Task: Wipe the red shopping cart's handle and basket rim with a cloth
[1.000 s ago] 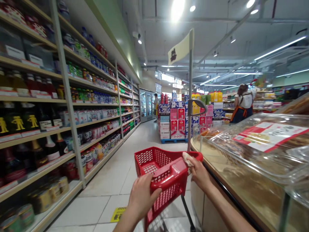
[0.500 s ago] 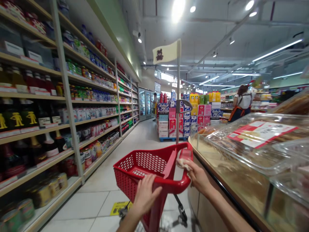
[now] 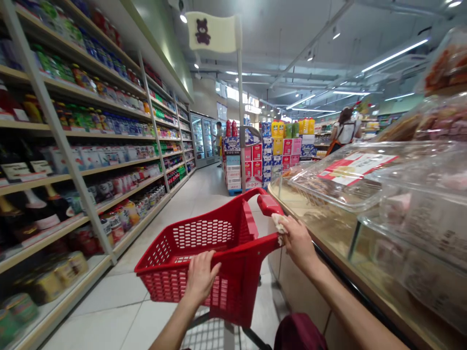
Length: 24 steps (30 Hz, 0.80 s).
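Observation:
A red plastic shopping cart [image 3: 233,287] with a perforated basket stands right in front of me, turned sideways. My left hand [image 3: 201,276] grips the near rim of the basket, its fingers over the edge and the thumb apart. My right hand [image 3: 297,243] is closed on a crumpled white cloth [image 3: 279,222] and presses it to the corner of the cart's handle [image 3: 270,205]. Part of the cloth is hidden under the fingers. A pole [image 3: 241,102] rises behind the handle and carries a cream flag [image 3: 213,33] with a bear on it.
Along the left run shelves [image 3: 120,170] of bottles, jars and cans. Close on the right is a glass-edged display counter [image 3: 314,209] with clear plastic food packs [image 3: 350,175]. Stacked drink boxes [image 3: 251,160] stand ahead on the tiled floor [image 3: 124,301]. Two people are farther off.
The cart has swung round, its basket now pointing more to the left. My left hand has settled on the rim. My right hand has shifted with the cloth along the handle to its corner.

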Tool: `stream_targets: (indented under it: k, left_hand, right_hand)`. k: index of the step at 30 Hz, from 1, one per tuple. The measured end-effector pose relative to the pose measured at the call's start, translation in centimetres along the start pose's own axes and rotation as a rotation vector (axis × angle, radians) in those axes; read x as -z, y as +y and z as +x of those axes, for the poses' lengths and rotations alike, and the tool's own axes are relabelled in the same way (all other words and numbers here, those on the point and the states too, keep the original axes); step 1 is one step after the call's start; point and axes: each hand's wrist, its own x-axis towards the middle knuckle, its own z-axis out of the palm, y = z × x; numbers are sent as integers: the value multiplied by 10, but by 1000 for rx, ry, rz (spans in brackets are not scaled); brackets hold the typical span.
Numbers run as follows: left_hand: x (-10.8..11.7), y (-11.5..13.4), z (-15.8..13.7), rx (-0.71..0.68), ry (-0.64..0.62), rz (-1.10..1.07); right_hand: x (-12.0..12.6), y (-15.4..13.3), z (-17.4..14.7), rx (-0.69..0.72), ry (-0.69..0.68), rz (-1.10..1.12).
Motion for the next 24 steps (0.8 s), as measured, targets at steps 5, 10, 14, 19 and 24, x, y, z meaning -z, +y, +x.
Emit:
stream_targets:
  k: [5,10,14,19,24]
  left_hand:
    - [-8,-1,-17,-3,-28,29]
    - [5,8,-26,60,-104,30]
    - [13,15,-34,98,-146,17]
    - [16,25,-40,106,-203,33]
    - [17,36,-41,94,-201,99]
  right_hand:
    - [-16,-33,-15,262,-41,-15]
    - [4,0,-10,64,84,-196]
    - [4,-3,-20,138,64,-174]
    - [4,-1,-23,207,39,-148]
    - [6,2,-24,94,97,-199]
